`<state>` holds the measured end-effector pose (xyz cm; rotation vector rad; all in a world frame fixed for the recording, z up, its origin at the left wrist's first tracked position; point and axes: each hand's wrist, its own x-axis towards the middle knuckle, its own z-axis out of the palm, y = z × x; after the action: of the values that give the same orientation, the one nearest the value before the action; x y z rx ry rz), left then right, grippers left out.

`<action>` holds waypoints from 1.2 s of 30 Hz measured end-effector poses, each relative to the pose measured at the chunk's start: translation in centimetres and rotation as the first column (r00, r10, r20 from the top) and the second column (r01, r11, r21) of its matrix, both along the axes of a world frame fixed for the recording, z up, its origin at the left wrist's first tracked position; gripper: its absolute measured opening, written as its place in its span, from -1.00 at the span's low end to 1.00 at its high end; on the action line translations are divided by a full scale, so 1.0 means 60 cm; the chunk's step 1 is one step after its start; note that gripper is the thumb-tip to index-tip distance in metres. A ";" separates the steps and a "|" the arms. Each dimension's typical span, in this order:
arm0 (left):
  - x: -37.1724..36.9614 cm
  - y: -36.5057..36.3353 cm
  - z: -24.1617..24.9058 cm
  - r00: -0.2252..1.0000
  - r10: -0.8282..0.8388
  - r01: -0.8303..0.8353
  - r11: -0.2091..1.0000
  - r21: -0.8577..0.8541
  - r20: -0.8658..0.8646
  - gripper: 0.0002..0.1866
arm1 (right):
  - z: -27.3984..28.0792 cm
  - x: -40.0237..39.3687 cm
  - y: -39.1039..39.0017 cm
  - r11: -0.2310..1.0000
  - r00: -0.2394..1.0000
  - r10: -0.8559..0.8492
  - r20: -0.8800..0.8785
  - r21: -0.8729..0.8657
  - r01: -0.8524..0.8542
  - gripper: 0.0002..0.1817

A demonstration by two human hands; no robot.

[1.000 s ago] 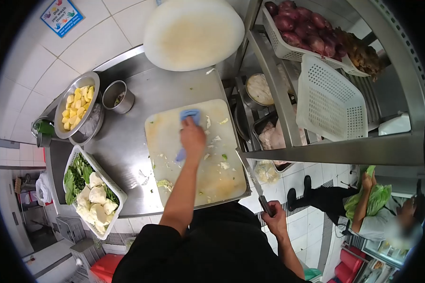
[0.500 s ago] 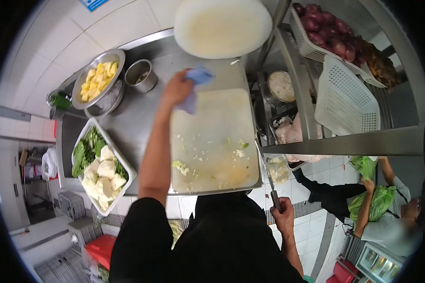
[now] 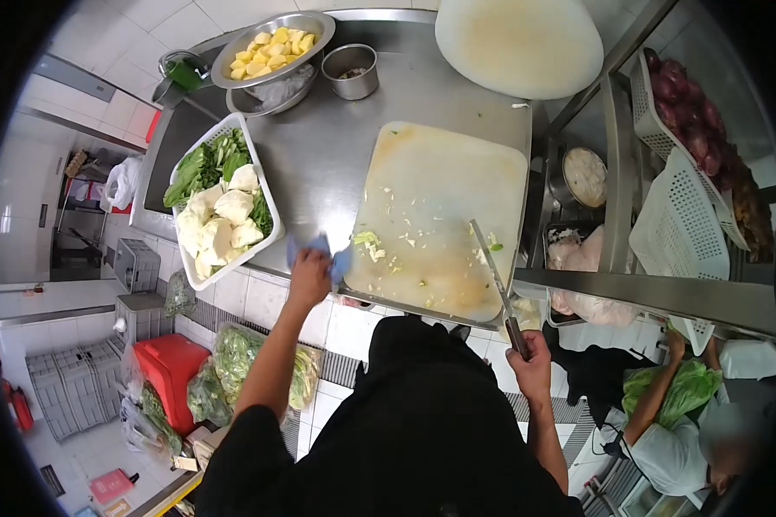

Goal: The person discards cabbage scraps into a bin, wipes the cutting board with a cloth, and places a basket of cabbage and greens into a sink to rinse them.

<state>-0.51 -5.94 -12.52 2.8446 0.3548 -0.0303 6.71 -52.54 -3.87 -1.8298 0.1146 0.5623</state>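
My left hand [image 3: 309, 277] is closed on a blue cloth [image 3: 341, 262] at the counter's front edge, just left of the cutting board. The white cutting board [image 3: 444, 185] carries scattered bits of chopped green and pale vegetable. In my right hand [image 3: 533, 366] is a kitchen knife [image 3: 494, 272], gripped by its dark handle, its blade reaching over the board's right side. Left of the cloth stands a white basket [image 3: 272, 200] of leafy greens [image 3: 200, 171] and pale cut vegetable chunks [image 3: 218, 228].
Behind are a metal bowl [image 3: 326, 33] of yellow chunks, a small metal pot [image 3: 364, 84] and a round white board [image 3: 526, 43]. Metal shelving [image 3: 664, 293] with baskets and onions [image 3: 685, 112] lines the right. A co-worker [image 3: 664, 448] holds leafy greens at lower right.
My left hand has moved the cloth from the board's far left corner to the counter's front edge. My right hand still holds the knife, now over the board. The view has shifted.
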 end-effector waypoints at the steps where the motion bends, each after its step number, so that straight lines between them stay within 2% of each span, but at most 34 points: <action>1: -0.026 0.004 0.019 0.991 -0.018 0.009 0.998 -0.065 -0.133 -0.73 | 0.004 0.004 -0.003 1.000 1.000 0.017 0.003 0.004 -0.017 -0.72; 2: -0.038 0.003 0.045 0.963 -0.045 0.010 0.991 -0.131 -0.264 -0.74 | 0.007 0.005 -0.009 0.999 0.999 0.032 0.005 0.008 -0.032 -0.72; 3: -0.018 -0.010 0.105 0.866 -0.010 -0.061 0.990 -0.124 -0.499 -0.73 | 0.011 0.004 -0.016 0.999 1.000 0.030 0.008 0.014 -0.030 -0.72; 4: 0.009 -0.018 0.152 0.713 0.023 -0.130 0.986 -0.100 -0.701 -0.73 | 0.015 0.005 -0.022 0.999 0.999 0.036 0.001 0.010 -0.036 -0.72; 5: 0.021 0.002 0.150 0.771 -0.033 -0.112 0.976 -0.187 -0.636 -0.69 | 0.015 0.008 -0.027 0.999 0.999 0.039 -0.004 0.005 -0.039 -0.72; 6: 0.043 0.029 0.150 0.798 -0.275 0.245 0.961 -0.128 -0.537 -0.70 | 0.013 0.007 -0.034 0.999 0.999 0.032 -0.002 0.009 -0.032 -0.72; 7: 0.090 0.011 0.206 0.906 0.036 -0.151 0.959 -0.242 -0.423 -0.74 | 0.009 0.004 -0.043 1.000 0.999 0.024 0.021 0.013 -0.025 -0.72; 8: 0.144 -0.003 0.256 0.913 0.116 -0.262 0.902 -0.344 -0.390 -0.76 | 0.005 0.001 -0.052 1.000 0.999 0.018 0.042 0.015 -0.018 -0.73; 9: 0.196 0.008 0.264 0.961 0.024 -0.097 0.961 -0.258 -0.275 -0.74 | 0.005 -0.001 -0.058 1.000 0.999 0.011 0.038 0.012 -0.012 -0.73; 10: 0.246 0.011 0.248 0.994 0.068 -0.086 0.975 -0.205 -0.090 -0.70 | 0.006 -0.003 -0.064 1.000 0.999 0.000 0.033 -0.009 0.001 -0.73; 11: 0.306 -0.013 0.278 0.997 0.032 -0.055 0.944 -0.324 -0.076 -0.69 | 0.006 -0.006 -0.071 0.999 0.999 -0.014 0.030 -0.032 0.014 -0.73; 13: 0.420 0.012 0.189 0.962 -0.173 0.198 0.975 -0.105 0.210 -0.69 | 0.004 -0.015 -0.087 0.997 0.999 -0.038 0.019 -0.066 0.039 -0.73; 15: 0.488 -0.010 0.109 0.977 -0.076 0.112 0.978 -0.177 0.200 -0.67 | 0.000 -0.027 -0.102 0.993 0.998 -0.059 0.008 -0.102 0.060 -0.73; 16: 0.484 -0.028 0.071 0.977 -0.080 0.117 0.976 -0.185 0.196 -0.67 | -0.003 -0.034 -0.108 0.993 0.998 -0.066 0.017 -0.100 0.068 -0.73; 17: 0.473 -0.046 0.037 0.979 -0.033 0.046 0.997 -0.060 0.203 -0.68 | -0.004 -0.039 -0.114 0.993 0.997 -0.071 0.029 -0.096 0.074 -0.73; 18: 0.461 -0.063 0.015 0.976 0.016 -0.031 0.997 0.067 0.219 -0.69 | -0.001 -0.042 -0.123 0.988 0.997 -0.061 -0.044 -0.148 0.054 -0.72; 21: 0.354 -0.079 0.002 0.954 -0.220 0.201 0.973 0.111 0.203 -0.77 | -0.004 -0.057 -0.133 0.990 0.998 -0.054 -0.039 -0.131 0.048 -0.74; 22: 0.300 -0.079 -0.021 0.912 -0.333 0.294 0.938 0.183 0.241 -0.81 | -0.004 -0.054 -0.132 0.996 0.997 -0.062 -0.038 -0.067 0.059 -0.74; 23: 0.228 -0.104 0.004 0.911 -0.371 0.333 0.919 0.212 0.181 -0.82 | -0.004 -0.051 -0.134 0.997 0.996 -0.076 -0.039 -0.003 0.076 -0.75; 24: 0.161 -0.115 0.007 0.926 -0.375 0.360 0.914 0.188 0.050 -0.82 | -0.005 -0.047 -0.139 0.997 0.997 -0.073 -0.033 0.008 0.074 -0.75; 25: 0.106 -0.134 0.052 0.884 -0.467 0.465 0.872 0.154 -0.025 -0.81 | -0.008 -0.042 -0.146 0.999 0.999 -0.043 -0.003 -0.008 0.042 -0.74; 26: 0.049 -0.135 0.063 0.860 -0.493 0.509 0.848 0.150 -0.134 -0.84 | -0.009 -0.040 -0.153 1.000 1.000 -0.010 0.022 -0.028 0.010 -0.74; 27: 0.003 -0.125 0.066 0.797 -0.357 0.442 0.894 0.068 -0.487 -0.83 | -0.011 -0.038 -0.159 1.000 1.000 -0.004 0.026 -0.021 0.005 -0.74; 28: -0.003 -0.141 0.131 0.557 -0.208 0.258 0.963 -0.070 -0.804 -0.80 | -0.012 -0.032 -0.166 0.999 1.000 0.009 0.006 -0.032 -0.009 -0.73; 29: -0.023 -0.113 0.127 0.450 -0.233 0.197 0.967 -0.159 -0.862 -0.75 | -0.014 -0.027 -0.172 0.999 1.000 0.022 -0.015 -0.043 -0.023 -0.72; 30: -0.030 -0.080 0.126 0.442 -0.332 0.243 0.939 -0.245 -0.834 -0.74 | -0.015 -0.021 -0.175 0.999 1.000 0.022 -0.012 -0.037 -0.022 -0.72; 31: -0.021 -0.045 0.123 0.523 -0.313 0.140 0.949 -0.282 -0.793 -0.73 | -0.016 -0.017 -0.180 0.999 0.999 0.028 0.020 -0.033 -0.028 -0.72; 32: 0.009 -0.023 0.127 0.574 -0.335 0.301 0.935 -0.188 -0.747 -0.74 | -0.014 -0.019 -0.188 0.999 0.998 0.039 0.042 -0.036 -0.038 -0.71; 33: 0.061 -0.013 0.161 0.590 -0.514 0.592 0.800 -0.100 -0.623 -0.74 | -0.004 -0.017 -0.186 1.000 0.999 0.011 0.039 0.005 -0.011 -0.72; 34: 0.110 -0.008 0.193 0.710 -0.561 0.617 0.787 -0.009 -0.426 -0.73 | -0.011 -0.024 -0.192 1.000 0.999 0.014 0.035 0.001 -0.014 -0.72; 35: 0.178 -0.069 0.261 0.920 -0.115 0.027 0.972 -0.232 -0.375 -0.73 | -0.021 -0.028 -0.203 1.000 1.000 0.015 0.024 -0.012 -0.015 -0.73; 36: 0.227 -0.064 0.244 0.975 -0.160 0.112 0.953 -0.281 -0.154 -0.74 | -0.028 -0.031 -0.211 1.000 1.000 0.012 0.015 -0.026 -0.012 -0.73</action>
<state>13.10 -9.77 2.12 2.5933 0.1719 -0.3333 4.87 -65.18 -5.53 -1.8610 0.1009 0.5574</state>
